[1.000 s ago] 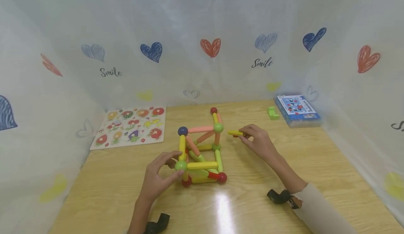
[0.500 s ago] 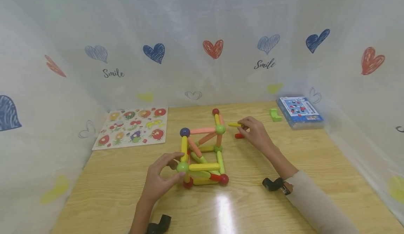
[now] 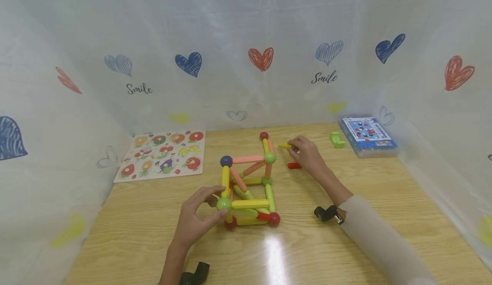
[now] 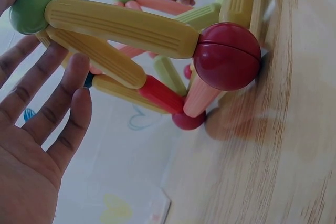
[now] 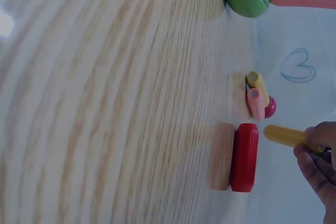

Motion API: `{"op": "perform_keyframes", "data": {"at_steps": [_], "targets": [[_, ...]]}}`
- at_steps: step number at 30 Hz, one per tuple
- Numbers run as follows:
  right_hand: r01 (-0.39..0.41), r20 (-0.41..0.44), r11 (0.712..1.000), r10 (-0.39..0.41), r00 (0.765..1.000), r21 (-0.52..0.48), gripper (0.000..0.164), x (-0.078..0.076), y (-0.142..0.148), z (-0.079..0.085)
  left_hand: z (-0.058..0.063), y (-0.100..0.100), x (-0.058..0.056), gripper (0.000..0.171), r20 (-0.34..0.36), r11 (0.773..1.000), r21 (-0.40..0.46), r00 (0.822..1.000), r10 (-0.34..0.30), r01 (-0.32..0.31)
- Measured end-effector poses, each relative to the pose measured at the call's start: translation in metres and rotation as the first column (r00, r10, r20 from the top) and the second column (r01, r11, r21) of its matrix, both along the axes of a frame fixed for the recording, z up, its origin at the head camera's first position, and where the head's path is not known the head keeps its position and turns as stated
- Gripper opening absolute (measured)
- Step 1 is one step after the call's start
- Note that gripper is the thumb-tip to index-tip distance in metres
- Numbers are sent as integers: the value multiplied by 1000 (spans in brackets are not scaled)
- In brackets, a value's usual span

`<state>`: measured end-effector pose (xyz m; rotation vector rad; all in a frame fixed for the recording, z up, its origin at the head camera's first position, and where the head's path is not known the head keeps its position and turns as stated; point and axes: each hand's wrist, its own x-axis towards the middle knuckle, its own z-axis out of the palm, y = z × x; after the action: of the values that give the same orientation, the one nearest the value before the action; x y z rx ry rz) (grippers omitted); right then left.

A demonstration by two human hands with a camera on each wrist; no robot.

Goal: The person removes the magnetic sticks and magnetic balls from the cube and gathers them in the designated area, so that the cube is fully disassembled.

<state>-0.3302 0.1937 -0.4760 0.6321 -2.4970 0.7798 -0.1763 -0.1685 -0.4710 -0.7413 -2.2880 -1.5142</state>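
Observation:
A frame of magnetic rods and balls (image 3: 250, 203) stands on the table, with yellow, pink, green and red rods. At its near left corner, my left hand (image 3: 194, 216) holds a green ball (image 3: 224, 204) between thumb and fingers; its other fingers spread below the ball in the left wrist view. My right hand (image 3: 309, 154) pinches a yellow rod (image 5: 286, 136) by one end, above the table beyond the frame's right side. Below it a red rod (image 5: 244, 157) lies on the table. Behind the frame, a red ball (image 3: 264, 135) touches a yellow and a pink rod.
A fruit picture board (image 3: 161, 156) lies at the back left. At the back right are a blue box (image 3: 368, 136) and a small light green piece (image 3: 337, 140). A pale curtain with printed hearts (image 3: 261, 59) surrounds the table (image 3: 330, 255).
My right hand has moved away toward the back with the yellow rod, and the red rod on the table has come into fuller view. My left hand keeps its place at the green ball.

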Motion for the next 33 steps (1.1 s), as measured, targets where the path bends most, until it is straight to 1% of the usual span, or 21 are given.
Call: {"op": "perform_keyframes", "data": {"at_steps": [9, 12, 17, 21, 27, 30, 33], "targets": [[8, 0, 1000, -8, 1000, 17, 18, -15, -6, -8, -3, 2, -2, 53, -17, 1000, 13, 1000, -22, 22], [20, 19, 999, -20, 1000, 25, 19, -19, -7, -11, -2, 3, -2, 53, -18, 1000, 14, 1000, -24, 24], [39, 79, 998, -43, 996, 41, 19, -21, -9, -11, -1, 2, -2, 53, -30, 999, 12, 999, -30, 30], [70, 148, 996, -78, 986, 60, 21, -20, -13, -10, 0, 1, -3, 53, -36, 1000, 9, 999, -29, 29], [134, 241, 985, -157, 958, 108, 25, -21, -21, -11, 0, 0, -3, 53, -29, 1000, 11, 999, -22, 23], [146, 272, 981, -175, 946, 124, 25, -22, -24, -13, -1, -1, -2, 53, -25, 1000, 11, 1000, -19, 19], [146, 276, 981, -177, 944, 131, 24, -23, -27, -14, 0, -1, -2, 53, -23, 1000, 5, 1000, -16, 16]]}}
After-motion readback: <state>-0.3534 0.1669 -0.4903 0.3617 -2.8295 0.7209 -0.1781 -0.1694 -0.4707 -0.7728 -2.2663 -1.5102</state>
